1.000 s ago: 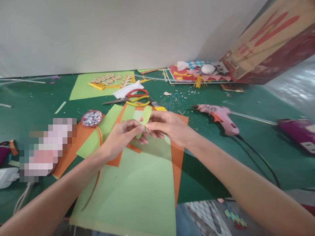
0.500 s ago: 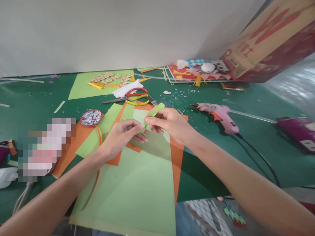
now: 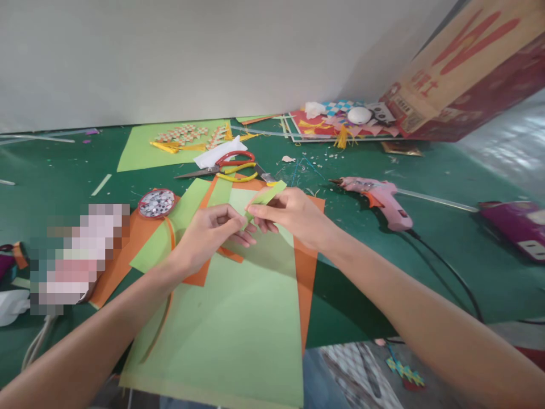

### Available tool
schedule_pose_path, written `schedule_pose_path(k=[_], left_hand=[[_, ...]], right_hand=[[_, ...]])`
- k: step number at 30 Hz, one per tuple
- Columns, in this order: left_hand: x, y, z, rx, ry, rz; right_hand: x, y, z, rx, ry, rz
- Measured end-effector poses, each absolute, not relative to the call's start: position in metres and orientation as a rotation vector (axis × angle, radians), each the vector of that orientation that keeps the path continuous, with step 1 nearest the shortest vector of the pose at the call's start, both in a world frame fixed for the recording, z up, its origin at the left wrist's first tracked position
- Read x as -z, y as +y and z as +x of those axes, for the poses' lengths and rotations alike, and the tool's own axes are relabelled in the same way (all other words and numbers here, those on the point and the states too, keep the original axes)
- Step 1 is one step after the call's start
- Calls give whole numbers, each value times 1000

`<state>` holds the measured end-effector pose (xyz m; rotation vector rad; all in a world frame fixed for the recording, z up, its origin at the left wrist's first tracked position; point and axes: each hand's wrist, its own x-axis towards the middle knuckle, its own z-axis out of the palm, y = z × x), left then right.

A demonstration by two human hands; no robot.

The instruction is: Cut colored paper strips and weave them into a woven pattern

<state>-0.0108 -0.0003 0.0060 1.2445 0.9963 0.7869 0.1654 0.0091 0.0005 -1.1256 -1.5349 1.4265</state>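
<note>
A short light-green paper strip (image 3: 269,193) is pinched between my two hands above the table. My left hand (image 3: 221,227) closes thumb and finger on its lower end. With thumb and fingers my right hand (image 3: 284,211) grips it higher up, and its free end slants up to the right. Below the hands lies a large pale-green paper sheet (image 3: 251,318), overlapping an orange sheet (image 3: 310,284). A curved narrow orange paper strip (image 3: 164,324) rests near my left forearm. Scissors (image 3: 232,165) with red and yellow handles lie just beyond the hands.
A pink glue gun (image 3: 381,199) lies to the right, its cord trailing toward the table edge. On the left are a round box of small shiny pieces (image 3: 156,203) and a pixelated object (image 3: 80,255). Woven paper pieces (image 3: 183,136) and a paper bag (image 3: 460,79) stand behind.
The light-green strip was bent upright and now slants right, lying flatter across my right fingers. My hands have stayed close together and barely shifted.
</note>
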Motion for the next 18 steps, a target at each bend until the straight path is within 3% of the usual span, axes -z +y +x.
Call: schedule_pose_path(k=[18], left_hand=[[-2, 0, -12, -810, 953, 1183]], right_hand=[[-3, 9, 165, -1338, -1475, -1147]])
